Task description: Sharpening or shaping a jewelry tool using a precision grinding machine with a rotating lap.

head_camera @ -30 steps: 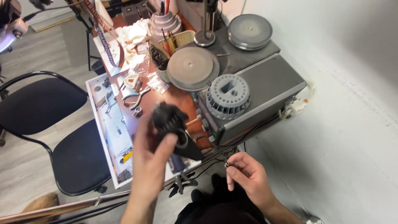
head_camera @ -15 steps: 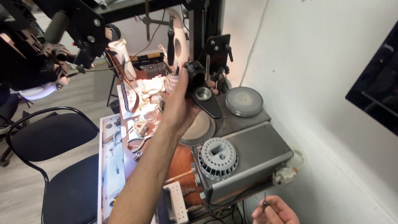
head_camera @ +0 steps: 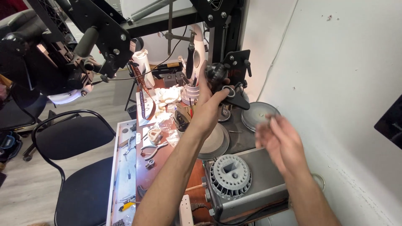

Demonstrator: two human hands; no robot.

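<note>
Left hand [head_camera: 209,109] raised at far centre, fingers wrapped tight around a black knobbed fitting [head_camera: 218,75] held against the black mounting bracket [head_camera: 238,69] on the upright stand. Right hand [head_camera: 281,142] blurred at mid right, fingers spread, holding nothing visible, apart from the fitting. Step in hand judged as seating the fitting on the bracket; next move likely calls for the right hand to close in and steady or tighten the part, with the left grip kept firm meanwhile. Containers: white cup [head_camera: 191,91] just left of the fitting, packed with upright pens and slim tools; exact kinds too small to tell. Grey machine box [head_camera: 268,175] at near right carries a ribbed round carousel [head_camera: 230,176], one square pocket apparently vacant. Round flat discs [head_camera: 258,115] beyond it bare. Pliers [head_camera: 153,148] loose on the bench.
</note>
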